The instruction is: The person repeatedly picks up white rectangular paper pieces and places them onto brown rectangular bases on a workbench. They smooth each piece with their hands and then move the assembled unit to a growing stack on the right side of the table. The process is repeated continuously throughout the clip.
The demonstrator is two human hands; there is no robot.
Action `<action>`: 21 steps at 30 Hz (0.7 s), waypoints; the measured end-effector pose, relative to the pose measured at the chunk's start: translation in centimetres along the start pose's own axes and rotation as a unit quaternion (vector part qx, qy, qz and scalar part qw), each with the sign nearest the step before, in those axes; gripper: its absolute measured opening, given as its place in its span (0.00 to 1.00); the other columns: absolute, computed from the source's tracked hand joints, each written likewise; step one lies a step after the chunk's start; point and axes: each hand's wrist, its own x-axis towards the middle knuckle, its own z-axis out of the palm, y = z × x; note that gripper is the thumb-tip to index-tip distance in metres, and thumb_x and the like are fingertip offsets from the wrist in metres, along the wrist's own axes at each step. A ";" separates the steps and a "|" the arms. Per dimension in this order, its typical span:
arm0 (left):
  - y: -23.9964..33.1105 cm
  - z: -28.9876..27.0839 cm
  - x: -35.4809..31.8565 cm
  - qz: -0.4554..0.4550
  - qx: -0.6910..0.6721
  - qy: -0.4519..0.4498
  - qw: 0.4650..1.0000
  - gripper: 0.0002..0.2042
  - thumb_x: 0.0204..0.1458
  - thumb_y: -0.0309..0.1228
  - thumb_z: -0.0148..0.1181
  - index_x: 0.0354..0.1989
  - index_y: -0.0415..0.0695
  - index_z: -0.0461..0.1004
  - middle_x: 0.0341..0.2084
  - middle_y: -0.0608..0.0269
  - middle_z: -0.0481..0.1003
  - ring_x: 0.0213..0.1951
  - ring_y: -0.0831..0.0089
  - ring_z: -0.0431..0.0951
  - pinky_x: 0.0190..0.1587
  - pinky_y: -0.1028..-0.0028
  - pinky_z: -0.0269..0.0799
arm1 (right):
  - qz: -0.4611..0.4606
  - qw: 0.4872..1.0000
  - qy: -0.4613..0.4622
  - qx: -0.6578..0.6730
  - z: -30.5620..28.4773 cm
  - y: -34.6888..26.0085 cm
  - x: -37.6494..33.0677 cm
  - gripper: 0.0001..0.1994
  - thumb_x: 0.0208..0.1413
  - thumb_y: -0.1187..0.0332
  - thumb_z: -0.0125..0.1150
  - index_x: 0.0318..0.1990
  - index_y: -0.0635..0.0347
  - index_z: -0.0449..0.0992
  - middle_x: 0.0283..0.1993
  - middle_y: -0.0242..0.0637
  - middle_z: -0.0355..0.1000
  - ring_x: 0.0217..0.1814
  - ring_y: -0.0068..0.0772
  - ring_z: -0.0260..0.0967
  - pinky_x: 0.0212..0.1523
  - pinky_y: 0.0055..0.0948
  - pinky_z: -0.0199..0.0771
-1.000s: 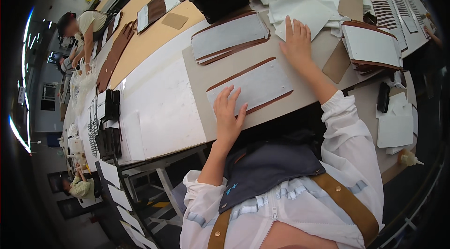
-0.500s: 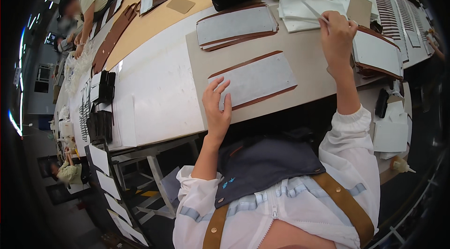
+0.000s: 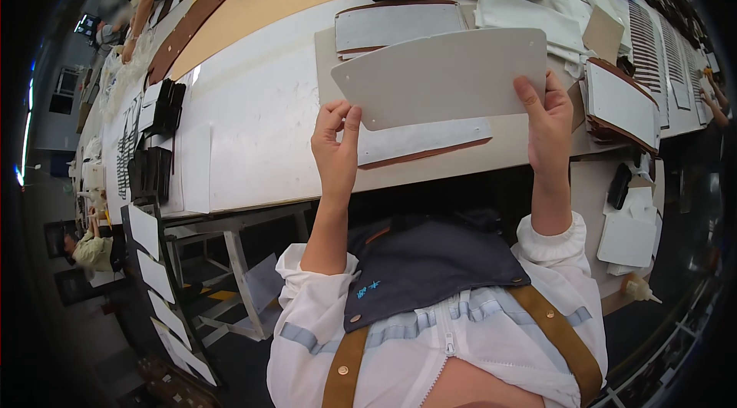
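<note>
Hands, left (image 3: pixel 335 148) and right (image 3: pixel 546 125), clamp grey panel (image 3: pixel 445 76) edges above workbench (image 3: pixel 253 124).

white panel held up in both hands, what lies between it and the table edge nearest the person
In the head view, a flat white piece with a brown underlayer lies on the table, just below the white panel held by the left hand and right hand.

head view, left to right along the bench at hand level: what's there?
Stack of dark pieces → left hand → pale flat panel held up → right hand → brown-edged white stack
</note>
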 end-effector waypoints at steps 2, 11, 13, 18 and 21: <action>0.0 -1.2 -0.2 -0.037 0.002 -0.005 0.999 0.09 0.65 0.31 0.62 0.45 0.37 0.81 0.36 0.67 0.77 0.37 0.78 0.73 0.43 0.77 0.69 | -0.004 1.000 0.001 -0.016 0.0 1.7 0.2 0.11 0.65 0.69 0.66 0.51 0.65 0.78 0.44 0.31 0.79 0.47 0.18 0.73 0.53 0.21 0.70; -1.8 -1.7 -2.3 -0.081 0.056 0.025 0.995 0.16 0.62 0.23 0.62 0.58 0.43 0.80 0.31 0.70 0.73 0.32 0.83 0.68 0.37 0.80 0.68 | 0.041 0.982 0.032 -0.180 -1.9 8.9 -0.9 0.18 0.62 0.75 0.64 0.59 0.67 0.73 0.36 0.31 0.77 0.38 0.16 0.70 0.44 0.21 0.70; -2.6 -2.0 -2.8 -0.094 0.106 -0.004 0.990 0.16 0.61 0.23 0.63 0.58 0.43 0.80 0.29 0.70 0.72 0.31 0.82 0.68 0.36 0.80 0.67 | 0.033 0.975 0.026 -0.219 -2.5 9.9 -1.3 0.19 0.61 0.76 0.64 0.60 0.66 0.73 0.35 0.30 0.76 0.36 0.16 0.69 0.40 0.20 0.70; -4.4 -2.4 -3.4 -0.081 0.175 -0.036 0.981 0.13 0.60 0.23 0.64 0.53 0.42 0.82 0.27 0.67 0.69 0.27 0.80 0.66 0.32 0.78 0.65 | 0.027 0.954 0.015 -0.299 -2.5 10.8 -1.7 0.18 0.60 0.78 0.64 0.59 0.64 0.76 0.31 0.27 0.72 0.30 0.15 0.64 0.33 0.18 0.67; -4.3 -2.2 -3.2 -0.087 0.179 -0.034 0.980 0.13 0.60 0.23 0.64 0.53 0.42 0.82 0.26 0.68 0.69 0.27 0.80 0.66 0.31 0.78 0.65 | 0.014 0.942 0.011 -0.335 -2.2 10.6 -1.5 0.17 0.60 0.79 0.65 0.57 0.61 0.78 0.30 0.26 0.69 0.28 0.15 0.62 0.31 0.18 0.66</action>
